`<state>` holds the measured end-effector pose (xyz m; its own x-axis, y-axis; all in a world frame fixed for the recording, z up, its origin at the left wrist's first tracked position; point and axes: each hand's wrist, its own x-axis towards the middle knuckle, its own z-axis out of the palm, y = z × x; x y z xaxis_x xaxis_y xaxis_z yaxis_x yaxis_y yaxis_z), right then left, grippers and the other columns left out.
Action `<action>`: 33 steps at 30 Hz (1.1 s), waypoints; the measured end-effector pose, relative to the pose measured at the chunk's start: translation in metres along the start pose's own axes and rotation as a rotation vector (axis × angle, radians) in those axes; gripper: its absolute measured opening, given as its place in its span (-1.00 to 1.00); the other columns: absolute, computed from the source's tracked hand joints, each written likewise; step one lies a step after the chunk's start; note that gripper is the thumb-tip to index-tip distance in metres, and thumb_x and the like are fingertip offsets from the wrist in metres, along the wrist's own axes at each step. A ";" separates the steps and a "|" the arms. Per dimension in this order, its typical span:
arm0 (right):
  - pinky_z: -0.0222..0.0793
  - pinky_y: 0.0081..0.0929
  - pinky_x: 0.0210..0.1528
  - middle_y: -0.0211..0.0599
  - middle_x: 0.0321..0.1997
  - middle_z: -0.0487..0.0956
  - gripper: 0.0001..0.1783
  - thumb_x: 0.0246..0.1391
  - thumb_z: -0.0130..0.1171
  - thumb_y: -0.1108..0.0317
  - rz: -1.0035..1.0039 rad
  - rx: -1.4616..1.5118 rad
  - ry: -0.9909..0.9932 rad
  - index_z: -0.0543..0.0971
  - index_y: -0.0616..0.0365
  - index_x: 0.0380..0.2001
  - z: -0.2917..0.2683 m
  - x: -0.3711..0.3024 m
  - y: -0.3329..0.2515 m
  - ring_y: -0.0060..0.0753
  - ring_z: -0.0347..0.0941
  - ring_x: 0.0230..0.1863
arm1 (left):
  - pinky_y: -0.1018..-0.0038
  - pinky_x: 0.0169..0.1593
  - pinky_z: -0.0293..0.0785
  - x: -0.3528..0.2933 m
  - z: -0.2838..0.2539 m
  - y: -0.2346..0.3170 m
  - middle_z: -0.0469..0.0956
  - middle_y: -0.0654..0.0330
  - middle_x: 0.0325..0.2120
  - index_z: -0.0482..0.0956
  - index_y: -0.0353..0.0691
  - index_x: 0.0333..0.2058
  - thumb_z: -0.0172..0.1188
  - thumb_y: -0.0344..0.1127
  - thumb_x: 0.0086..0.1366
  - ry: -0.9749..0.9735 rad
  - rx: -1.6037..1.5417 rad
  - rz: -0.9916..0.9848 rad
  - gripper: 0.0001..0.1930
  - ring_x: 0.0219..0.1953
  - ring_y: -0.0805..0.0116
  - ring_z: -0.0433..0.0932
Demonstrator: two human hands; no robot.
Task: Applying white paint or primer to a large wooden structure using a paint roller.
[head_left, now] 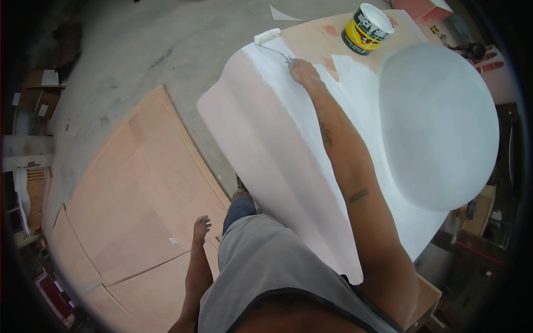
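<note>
My right hand (pixel 305 72) is closed around the handle of a paint roller (pixel 267 36), with my arm stretched out over a large curved panel (pixel 261 127). The roller's white sleeve rests at the panel's far left edge, at the end of a fresh white strip. White paint covers the panel's middle, while the near left side is pale pink and the far part tan. A paint bucket (pixel 366 30) stands on the far tan part. My left hand (pixel 202 226) hangs low at my side, fingers loosely apart and holding nothing.
A big, smooth white dome (pixel 441 127) rises from the panel's right side. Large tan boards (pixel 139 183) lie to my left. Wooden cabinet parts (pixel 44 91) stand at the far left, on the grey concrete floor (pixel 127 50). A pink piece (pixel 425 10) sits at the far right.
</note>
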<state>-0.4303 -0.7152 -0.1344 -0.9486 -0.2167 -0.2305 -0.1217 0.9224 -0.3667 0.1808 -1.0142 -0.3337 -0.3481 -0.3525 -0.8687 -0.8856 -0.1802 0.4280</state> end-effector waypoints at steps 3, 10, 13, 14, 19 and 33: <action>0.38 -0.03 0.21 0.04 0.12 0.57 -0.56 0.31 -0.12 0.12 0.003 0.006 -0.005 0.56 0.10 0.07 -0.002 -0.036 0.018 0.08 0.50 0.15 | 0.29 -0.03 0.45 0.000 0.017 0.006 0.55 0.10 0.03 0.42 -0.19 0.18 -0.02 -0.10 0.41 -0.013 0.005 0.033 -0.54 -0.06 0.23 0.57; 0.38 0.02 0.16 0.10 -0.01 0.62 -0.47 0.33 -0.10 -0.01 0.225 0.042 -0.038 0.39 -0.15 0.30 0.009 -0.315 0.185 0.16 0.53 0.06 | 0.34 -0.03 0.48 0.011 0.093 0.015 0.64 0.10 -0.09 0.56 -0.27 0.06 0.09 -0.21 0.34 -0.136 0.247 0.271 -0.61 -0.10 0.24 0.61; 0.43 0.04 0.03 0.13 -0.18 0.65 -0.49 0.32 -0.03 -0.01 0.336 0.069 -0.044 0.44 -0.16 0.26 0.004 -0.454 0.261 0.22 0.57 -0.09 | 0.35 0.04 0.47 0.025 0.105 0.008 0.66 0.05 -0.11 0.61 -0.30 -0.01 0.09 -0.26 0.33 -0.162 0.455 0.380 -0.65 -0.07 0.22 0.61; 0.44 0.05 -0.01 0.13 -0.23 0.65 -0.50 0.31 -0.01 -0.01 0.404 0.063 -0.064 0.45 -0.15 0.25 0.000 -0.498 0.277 0.23 0.57 -0.13 | 0.37 0.07 0.47 0.026 0.106 0.005 0.67 0.02 -0.12 0.63 -0.32 -0.03 0.08 -0.28 0.33 -0.173 0.451 0.347 -0.67 -0.06 0.22 0.61; 0.45 0.02 -0.08 0.13 -0.28 0.64 -0.53 0.32 0.04 0.06 0.597 0.065 -0.107 0.46 -0.13 0.24 -0.009 -0.673 0.341 0.20 0.58 -0.17 | 0.38 0.05 0.47 0.017 0.122 0.012 0.66 0.02 -0.12 0.61 -0.35 -0.02 0.09 -0.27 0.32 -0.250 0.379 0.251 -0.65 -0.06 0.25 0.60; 0.46 0.04 0.03 0.13 -0.11 0.63 -0.53 0.33 -0.06 0.03 0.145 0.002 -0.114 0.45 -0.15 0.24 0.010 -0.303 0.136 0.20 0.57 -0.08 | 0.31 -0.08 0.47 0.013 0.075 0.006 0.58 0.10 -0.04 0.46 -0.24 0.14 0.01 -0.15 0.39 -0.196 0.119 0.116 -0.56 -0.11 0.24 0.59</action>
<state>-0.1568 -0.5276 -0.1238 -0.9167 -0.1164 -0.3821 0.0149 0.9460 -0.3238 0.1480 -0.9513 -0.3613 -0.4920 -0.1772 -0.8524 -0.8623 -0.0353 0.5051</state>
